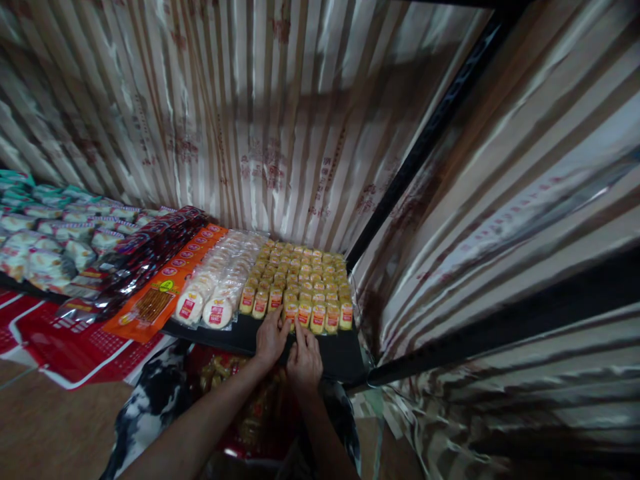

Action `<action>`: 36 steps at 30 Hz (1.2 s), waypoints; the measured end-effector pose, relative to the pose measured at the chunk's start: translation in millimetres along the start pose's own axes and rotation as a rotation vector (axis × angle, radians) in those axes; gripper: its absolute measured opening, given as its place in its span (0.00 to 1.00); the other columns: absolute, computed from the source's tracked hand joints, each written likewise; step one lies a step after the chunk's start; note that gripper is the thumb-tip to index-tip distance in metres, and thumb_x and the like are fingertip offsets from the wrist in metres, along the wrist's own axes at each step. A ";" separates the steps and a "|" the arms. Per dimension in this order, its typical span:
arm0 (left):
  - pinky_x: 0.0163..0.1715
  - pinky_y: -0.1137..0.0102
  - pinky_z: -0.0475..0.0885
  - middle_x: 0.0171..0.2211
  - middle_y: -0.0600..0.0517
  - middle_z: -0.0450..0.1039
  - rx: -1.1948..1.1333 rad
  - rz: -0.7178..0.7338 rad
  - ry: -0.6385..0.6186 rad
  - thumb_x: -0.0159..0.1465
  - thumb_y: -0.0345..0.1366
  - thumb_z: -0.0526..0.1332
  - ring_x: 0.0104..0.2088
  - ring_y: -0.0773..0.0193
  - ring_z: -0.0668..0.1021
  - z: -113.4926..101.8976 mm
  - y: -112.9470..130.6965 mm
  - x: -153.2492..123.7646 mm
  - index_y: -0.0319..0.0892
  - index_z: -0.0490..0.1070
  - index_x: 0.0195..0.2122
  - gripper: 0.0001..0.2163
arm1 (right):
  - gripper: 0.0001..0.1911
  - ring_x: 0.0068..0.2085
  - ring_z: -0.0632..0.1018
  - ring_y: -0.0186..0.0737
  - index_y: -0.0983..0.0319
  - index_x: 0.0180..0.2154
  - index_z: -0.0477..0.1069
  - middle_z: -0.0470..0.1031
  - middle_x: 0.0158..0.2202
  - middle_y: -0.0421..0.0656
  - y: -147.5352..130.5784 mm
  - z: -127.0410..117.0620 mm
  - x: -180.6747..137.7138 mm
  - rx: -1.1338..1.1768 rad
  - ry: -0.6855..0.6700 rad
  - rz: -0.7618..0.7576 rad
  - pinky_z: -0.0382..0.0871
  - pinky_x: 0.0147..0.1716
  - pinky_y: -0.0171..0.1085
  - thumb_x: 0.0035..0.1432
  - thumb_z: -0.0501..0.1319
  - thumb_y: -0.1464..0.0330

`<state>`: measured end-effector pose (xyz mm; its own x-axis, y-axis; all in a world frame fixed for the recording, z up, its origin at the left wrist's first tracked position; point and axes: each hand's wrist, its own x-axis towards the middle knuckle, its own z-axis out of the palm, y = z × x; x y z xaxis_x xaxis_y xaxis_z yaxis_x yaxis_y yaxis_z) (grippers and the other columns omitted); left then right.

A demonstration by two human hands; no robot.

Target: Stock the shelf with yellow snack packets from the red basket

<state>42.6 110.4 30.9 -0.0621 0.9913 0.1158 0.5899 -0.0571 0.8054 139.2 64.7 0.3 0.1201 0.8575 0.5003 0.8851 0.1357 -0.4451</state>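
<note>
Left hand (271,339), right hand (304,360): fingertips at front-row yellow packs (318,317); cannot tell whether either grip pinches one. Packs sit on black shelf (340,350), toward front; likely light, slick-wrapped, perhaps crumbly; best taken gently by sides. More yellow rows close behind.

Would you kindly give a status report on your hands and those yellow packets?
Left hand and right hand: at the front yellow packets. Packets: in rows on black shelf. Round white packs alongside, not blocking either hand.
</note>
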 end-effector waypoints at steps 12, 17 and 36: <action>0.38 0.72 0.68 0.32 0.53 0.68 -0.039 0.006 0.001 0.62 0.38 0.52 0.33 0.66 0.72 8.8 -10.8 0.9 0.43 0.62 0.52 0.17 | 0.29 0.45 0.69 0.42 0.59 0.59 0.55 0.69 0.45 0.47 -3.4 0.0 1.6 -0.005 -0.043 0.035 0.63 0.46 0.42 0.54 0.46 0.74; 0.40 0.71 0.68 0.33 0.52 0.69 -0.066 -0.004 -0.021 0.62 0.39 0.52 0.34 0.65 0.72 7.7 -8.2 0.4 0.44 0.63 0.51 0.17 | 0.29 0.43 0.69 0.42 0.58 0.58 0.56 0.69 0.43 0.47 0.6 1.8 1.4 -0.014 -0.065 0.017 0.65 0.45 0.42 0.54 0.46 0.74; 0.47 0.68 0.66 0.41 0.47 0.72 -0.102 0.067 0.023 0.65 0.38 0.43 0.44 0.62 0.73 -19.4 -37.0 -63.5 0.41 0.67 0.44 0.15 | 0.13 0.34 0.75 0.37 0.63 0.36 0.70 0.75 0.32 0.46 -8.4 -24.9 -43.0 0.462 -0.073 0.113 0.68 0.34 0.34 0.59 0.49 0.65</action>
<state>9.1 47.3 5.1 -0.0444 0.9820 0.1834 0.5085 -0.1358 0.8503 137.8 14.3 1.1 0.1574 0.9099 0.3838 0.5744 0.2318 -0.7851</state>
